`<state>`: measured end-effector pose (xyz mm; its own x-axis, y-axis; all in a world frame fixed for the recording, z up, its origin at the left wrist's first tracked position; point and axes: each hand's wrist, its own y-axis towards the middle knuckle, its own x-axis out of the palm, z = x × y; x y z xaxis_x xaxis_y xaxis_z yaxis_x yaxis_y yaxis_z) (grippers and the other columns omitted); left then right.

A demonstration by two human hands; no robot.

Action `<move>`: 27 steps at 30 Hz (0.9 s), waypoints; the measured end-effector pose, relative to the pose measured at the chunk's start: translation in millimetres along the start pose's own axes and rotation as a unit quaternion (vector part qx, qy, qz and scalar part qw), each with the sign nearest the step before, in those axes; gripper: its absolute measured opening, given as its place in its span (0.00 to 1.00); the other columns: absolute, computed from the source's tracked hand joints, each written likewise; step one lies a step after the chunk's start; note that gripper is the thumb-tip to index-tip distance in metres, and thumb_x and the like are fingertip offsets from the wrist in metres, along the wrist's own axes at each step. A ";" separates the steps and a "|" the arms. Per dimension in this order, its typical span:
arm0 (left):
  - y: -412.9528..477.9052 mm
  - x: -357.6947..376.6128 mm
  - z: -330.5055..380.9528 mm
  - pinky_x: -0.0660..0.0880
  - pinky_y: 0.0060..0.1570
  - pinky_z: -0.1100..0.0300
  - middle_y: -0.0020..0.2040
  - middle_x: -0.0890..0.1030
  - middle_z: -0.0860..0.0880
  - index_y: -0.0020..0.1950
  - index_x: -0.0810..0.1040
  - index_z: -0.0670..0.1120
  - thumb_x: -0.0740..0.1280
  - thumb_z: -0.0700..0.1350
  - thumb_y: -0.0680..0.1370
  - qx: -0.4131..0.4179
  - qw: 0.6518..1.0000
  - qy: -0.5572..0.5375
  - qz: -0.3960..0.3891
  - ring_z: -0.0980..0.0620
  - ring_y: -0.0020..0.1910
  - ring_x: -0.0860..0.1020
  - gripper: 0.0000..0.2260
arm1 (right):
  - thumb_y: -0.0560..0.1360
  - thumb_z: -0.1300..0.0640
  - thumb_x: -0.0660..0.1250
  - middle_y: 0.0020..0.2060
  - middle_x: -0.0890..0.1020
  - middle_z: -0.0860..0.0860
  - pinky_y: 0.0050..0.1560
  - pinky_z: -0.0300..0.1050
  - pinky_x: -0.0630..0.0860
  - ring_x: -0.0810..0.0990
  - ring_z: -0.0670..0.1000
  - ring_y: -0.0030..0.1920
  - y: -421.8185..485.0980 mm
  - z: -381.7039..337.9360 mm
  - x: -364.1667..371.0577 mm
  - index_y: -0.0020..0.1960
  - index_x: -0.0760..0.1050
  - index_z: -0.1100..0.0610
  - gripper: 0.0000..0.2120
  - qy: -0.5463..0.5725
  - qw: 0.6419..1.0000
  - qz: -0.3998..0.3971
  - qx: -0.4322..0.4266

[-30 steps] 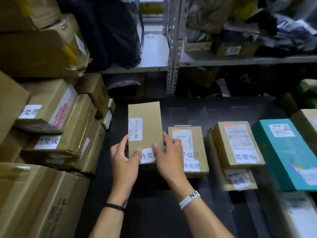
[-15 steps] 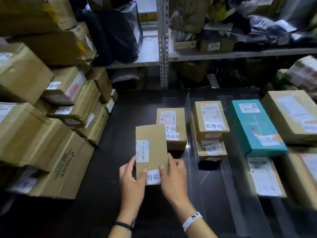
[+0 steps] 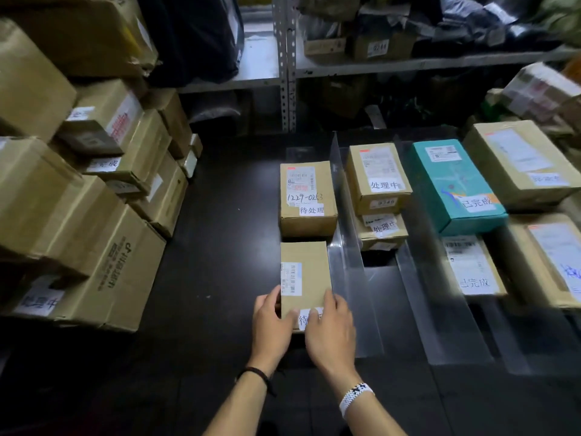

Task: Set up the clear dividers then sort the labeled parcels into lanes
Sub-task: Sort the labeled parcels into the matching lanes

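Observation:
A flat brown parcel (image 3: 304,275) with a barcode label lies on the dark table just in front of another brown parcel (image 3: 307,196) marked 待处理. My left hand (image 3: 273,325) grips its near left corner and my right hand (image 3: 330,332) holds its near right edge, thumb over the white label. A clear divider (image 3: 347,243) stands right of these two parcels. Beyond it sit two stacked parcels (image 3: 379,187) labelled 处理中. A second clear divider (image 3: 440,297) follows, then a teal box (image 3: 452,184) and a flat parcel (image 3: 471,269), both labelled 已完成.
Stacked cardboard boxes (image 3: 78,215) fill the left side of the table. Large brown parcels (image 3: 518,162) sit at the far right. Metal shelving (image 3: 284,67) with bags and boxes stands behind the table. Dark tabletop (image 3: 220,247) lies between the left stack and the first lane.
Both hands have brought the flat parcel down from a raised, tilted hold to lie on the table in front of the 待处理 parcel. The view has also shifted left.

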<state>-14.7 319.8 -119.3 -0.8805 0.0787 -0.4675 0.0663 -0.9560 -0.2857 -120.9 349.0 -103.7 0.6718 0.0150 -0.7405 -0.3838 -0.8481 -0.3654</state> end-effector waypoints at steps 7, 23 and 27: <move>9.2 17.1 6.7 0.65 0.45 0.83 0.54 0.74 0.50 0.68 0.78 0.48 0.70 0.37 0.76 0.014 1.000 0.017 0.014 0.66 0.47 0.73 0.20 | 0.87 0.50 0.47 0.83 0.45 0.50 0.81 0.52 0.53 0.43 0.51 0.83 2.8 9.6 -7.2 0.83 0.52 0.57 0.26 -0.047 0.997 -0.049 -0.044; 10.1 6.9 7.5 0.70 0.54 0.67 0.57 0.75 0.53 0.73 0.73 0.49 0.68 0.44 0.80 -0.035 0.999 -0.007 0.013 0.59 0.55 0.76 0.21 | 0.86 0.49 0.50 0.83 0.49 0.49 0.79 0.49 0.54 0.47 0.50 0.83 0.7 -2.5 -21.3 0.82 0.55 0.54 0.26 -0.035 0.994 -0.063 -0.080; 6.1 -41.0 19.5 0.69 0.55 0.67 0.61 0.74 0.52 0.74 0.73 0.46 0.66 0.47 0.82 -0.035 0.997 -0.016 0.073 0.58 0.58 0.76 0.20 | 0.85 0.47 0.57 0.81 0.60 0.46 0.78 0.46 0.58 0.58 0.47 0.80 0.9 -51.5 -32.1 0.81 0.60 0.51 0.26 0.041 0.986 -0.077 -0.140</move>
<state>12.7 305.2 -85.5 -0.8737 -0.0707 -0.4813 0.2266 -0.9347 -0.2740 -110.2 320.5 -51.2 0.7619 0.1211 -0.6363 -0.0915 -0.9524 -0.2909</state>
